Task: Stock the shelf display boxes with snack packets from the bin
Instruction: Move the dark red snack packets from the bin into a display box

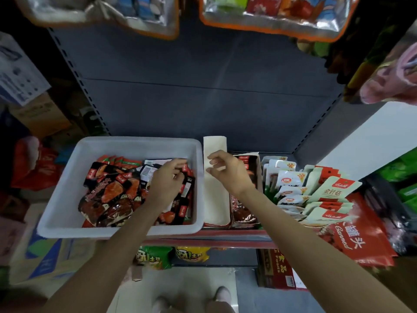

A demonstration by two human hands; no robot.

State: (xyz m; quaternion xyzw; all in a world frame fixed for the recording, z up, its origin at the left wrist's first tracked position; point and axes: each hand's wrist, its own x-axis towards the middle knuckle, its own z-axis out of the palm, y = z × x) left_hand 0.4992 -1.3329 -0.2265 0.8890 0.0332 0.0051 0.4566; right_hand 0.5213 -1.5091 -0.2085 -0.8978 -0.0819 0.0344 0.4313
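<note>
Picking step: my left hand (168, 177) in white plastic bin (67, 188), fingers closing on black-red snack packets (108, 193). My right hand (228, 170) half-open, holding nothing, over empty cardboard display box (215, 199) right of bin. Next: lift packet, set into box.

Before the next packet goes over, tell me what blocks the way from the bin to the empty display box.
Nothing solid sits between them: the white bin and the empty display box stand side by side. Only the right hand hovers open over the box, so it would need to shift. The left hand is down among the snack packets.
</note>
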